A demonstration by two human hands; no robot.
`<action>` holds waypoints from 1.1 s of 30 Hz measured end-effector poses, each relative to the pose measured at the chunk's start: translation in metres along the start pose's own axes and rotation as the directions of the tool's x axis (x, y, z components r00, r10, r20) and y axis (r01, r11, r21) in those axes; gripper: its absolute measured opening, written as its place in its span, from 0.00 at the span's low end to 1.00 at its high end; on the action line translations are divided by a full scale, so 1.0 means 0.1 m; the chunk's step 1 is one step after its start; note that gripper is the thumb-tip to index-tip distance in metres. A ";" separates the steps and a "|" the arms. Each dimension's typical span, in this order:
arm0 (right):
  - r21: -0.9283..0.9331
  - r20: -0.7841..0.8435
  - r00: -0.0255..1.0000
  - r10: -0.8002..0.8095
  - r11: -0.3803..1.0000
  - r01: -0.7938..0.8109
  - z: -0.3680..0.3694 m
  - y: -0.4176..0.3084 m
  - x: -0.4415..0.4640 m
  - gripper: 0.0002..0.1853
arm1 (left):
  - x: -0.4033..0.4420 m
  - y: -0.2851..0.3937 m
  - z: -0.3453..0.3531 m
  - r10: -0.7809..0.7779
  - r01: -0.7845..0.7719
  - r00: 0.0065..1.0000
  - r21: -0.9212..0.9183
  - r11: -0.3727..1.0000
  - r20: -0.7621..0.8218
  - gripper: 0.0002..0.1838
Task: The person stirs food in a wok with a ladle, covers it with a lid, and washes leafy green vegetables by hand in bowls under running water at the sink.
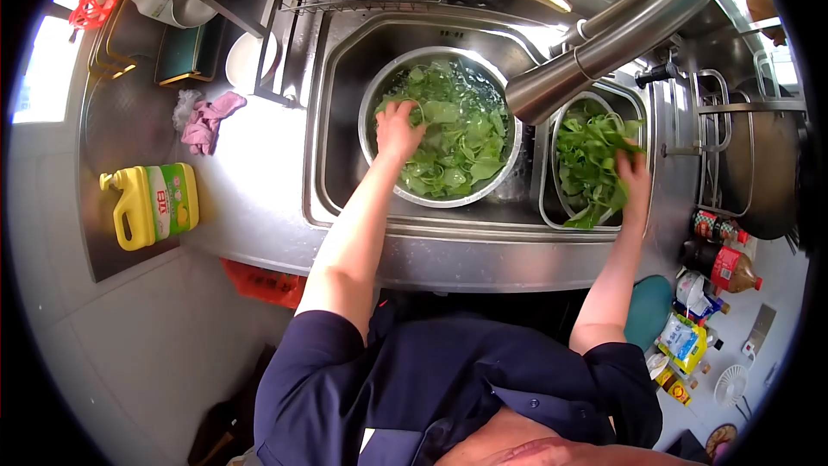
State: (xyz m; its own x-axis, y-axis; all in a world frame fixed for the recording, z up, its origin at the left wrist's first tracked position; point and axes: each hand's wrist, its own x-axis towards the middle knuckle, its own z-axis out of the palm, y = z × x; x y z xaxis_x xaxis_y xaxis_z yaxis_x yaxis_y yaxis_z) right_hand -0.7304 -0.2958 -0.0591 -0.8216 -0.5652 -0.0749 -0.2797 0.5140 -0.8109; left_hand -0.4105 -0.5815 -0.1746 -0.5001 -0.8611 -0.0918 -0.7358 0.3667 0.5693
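While some greens (pixel 457 134) are left in water (pixel 485 82) in the bowl (pixel 363 125), others are already set in the basket (pixel 586 95) alongside; the work is thus judged part-done; bowl greens are touched by the left hand (pixel 399 129), basket greens (pixel 591 155) by the right hand (pixel 635 177); whether either grip is closed cannot be told.

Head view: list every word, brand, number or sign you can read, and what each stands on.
"立白": label of the yellow jug.
Large dark bottle, red label: too small to read.
Smaller bottle: too small to read.
Yellow-and-blue packet: too blurred to read.
Red plastic below the counter: marks too blurred to read.
No number is readable.
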 end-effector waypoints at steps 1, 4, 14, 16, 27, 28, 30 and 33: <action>-0.470 0.038 0.974 -0.223 0.856 0.214 -0.02 0.14 -0.08 0.18 | -0.03 -0.03 0.09 -0.075 0.071 0.990 0.044 0.997 0.117 0.33; -0.298 0.019 0.984 -0.179 0.938 0.177 0.14 -0.19 -0.19 0.16 | -0.09 -0.16 0.37 -0.165 0.134 0.877 0.100 0.986 0.450 0.40; -0.150 0.766 0.642 -0.038 0.960 0.236 2.71 -0.01 0.00 0.33 | 0.06 -0.05 0.31 -0.003 0.315 0.854 -0.512 0.799 0.520 0.14; -0.098 0.768 0.633 -0.091 0.961 0.258 2.92 0.00 -0.17 0.25 | 0.13 -0.09 0.26 -0.128 0.426 0.893 -0.720 0.548 0.431 0.14; -0.350 0.678 0.731 -0.073 0.843 0.408 2.99 0.05 -0.08 0.15 | -0.08 0.07 0.89 -0.171 0.141 0.936 0.116 0.983 0.309 0.16; -0.387 0.546 0.837 -0.047 0.871 0.302 3.00 0.09 -0.03 0.15 | -0.04 0.01 0.82 -0.248 0.213 0.876 0.130 0.968 0.414 0.12; -0.412 0.336 0.939 -0.076 0.884 0.219 3.13 0.21 -0.07 0.15 | -0.05 -0.13 0.86 -0.308 0.286 0.908 0.117 0.951 0.286 0.13; -0.476 0.172 0.955 -0.240 0.829 0.294 3.44 0.54 -0.22 0.13 | -0.13 -0.01 1.09 -0.241 0.208 0.940 0.154 0.966 0.241 0.17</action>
State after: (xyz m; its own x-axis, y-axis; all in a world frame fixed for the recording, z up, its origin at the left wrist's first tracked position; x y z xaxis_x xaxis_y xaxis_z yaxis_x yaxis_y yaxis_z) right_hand -0.5568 -0.4775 -0.3004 -0.6323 -0.7744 0.0234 -0.7098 0.5669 -0.4181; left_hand -0.4528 -0.5325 -0.2627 -0.4026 -0.8132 -0.4203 -0.8852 0.2289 0.4050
